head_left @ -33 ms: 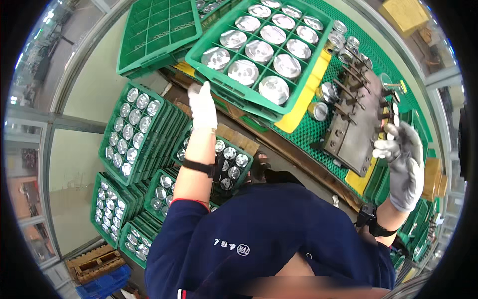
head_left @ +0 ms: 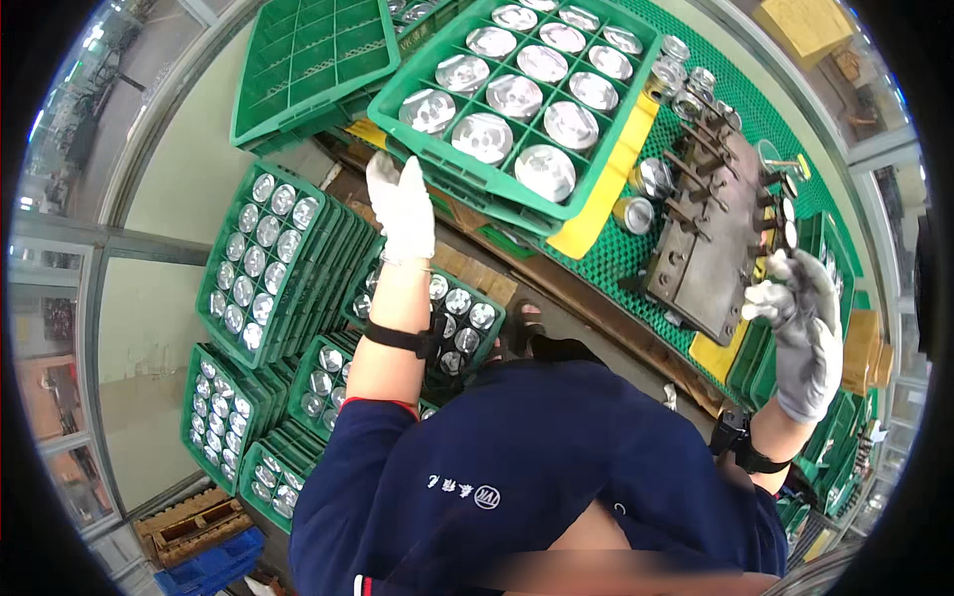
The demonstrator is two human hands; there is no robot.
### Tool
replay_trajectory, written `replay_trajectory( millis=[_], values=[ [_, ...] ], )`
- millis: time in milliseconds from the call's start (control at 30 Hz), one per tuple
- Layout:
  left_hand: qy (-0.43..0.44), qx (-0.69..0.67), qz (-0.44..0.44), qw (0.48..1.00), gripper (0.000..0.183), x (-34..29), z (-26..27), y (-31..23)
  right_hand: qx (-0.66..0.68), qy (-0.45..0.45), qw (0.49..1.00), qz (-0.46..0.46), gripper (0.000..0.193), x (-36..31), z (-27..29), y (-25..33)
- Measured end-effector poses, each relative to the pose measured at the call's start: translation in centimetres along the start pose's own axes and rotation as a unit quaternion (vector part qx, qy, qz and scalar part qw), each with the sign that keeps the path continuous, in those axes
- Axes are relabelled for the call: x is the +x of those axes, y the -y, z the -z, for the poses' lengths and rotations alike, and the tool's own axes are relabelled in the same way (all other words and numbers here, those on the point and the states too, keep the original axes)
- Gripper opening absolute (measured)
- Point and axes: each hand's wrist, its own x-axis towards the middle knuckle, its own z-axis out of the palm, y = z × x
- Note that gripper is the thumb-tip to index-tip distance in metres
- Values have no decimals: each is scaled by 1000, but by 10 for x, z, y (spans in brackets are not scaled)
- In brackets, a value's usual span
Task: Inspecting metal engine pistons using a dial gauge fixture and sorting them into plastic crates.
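Note:
My left hand (head_left: 402,214), in a white glove, is open with its thumb and fingers apart, just off the near left corner of a green divided crate (head_left: 467,177). I cannot tell whether it touches the crate. Shiny round metal parts (head_left: 545,173) that look like pistons fill its compartments. My right hand (head_left: 803,333), in a greyish-white glove, has loosely bent fingers that stand apart, with nothing visible in them. It is beside the right edge of a dark metal block (head_left: 711,238) with upright pegs and round holes. More round metal parts (head_left: 633,215) sit left of this block.
A green crate with bare compartments (head_left: 313,60) lies at the upper left. Stacks of filled green crates (head_left: 253,333) stand on the floor to the left. The bench has a green mesh mat (head_left: 608,248) and a yellow strip (head_left: 586,233). A cardboard box (head_left: 863,348) is at the right.
My left hand has shifted slightly left, and its fingers look more spread. The right hand has barely moved. The crate sits a touch lower and further left in the picture.

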Motion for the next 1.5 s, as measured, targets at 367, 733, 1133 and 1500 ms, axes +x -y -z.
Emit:
replay_trajectory(
  millis=[367, 733, 1133, 1500],
  values=[
    [501, 513, -203, 667, 73, -44, -108, -110, 52, -63, 996, -33, 74, -48, 52, -29],
    [436, 706, -206, 519, 77, -64, -158, -95, 96, -82, 986, -105, 72, -90, 238, -90],
    [436, 229, -432, 756, 82, -188, -165, -181, 154, -99, 978, -97, 57, -75, 254, -111],
    [629, 240, -461, 578, 76, -253, -254, -160, 155, -93, 975, -132, 39, -61, 213, -135]
  ],
)
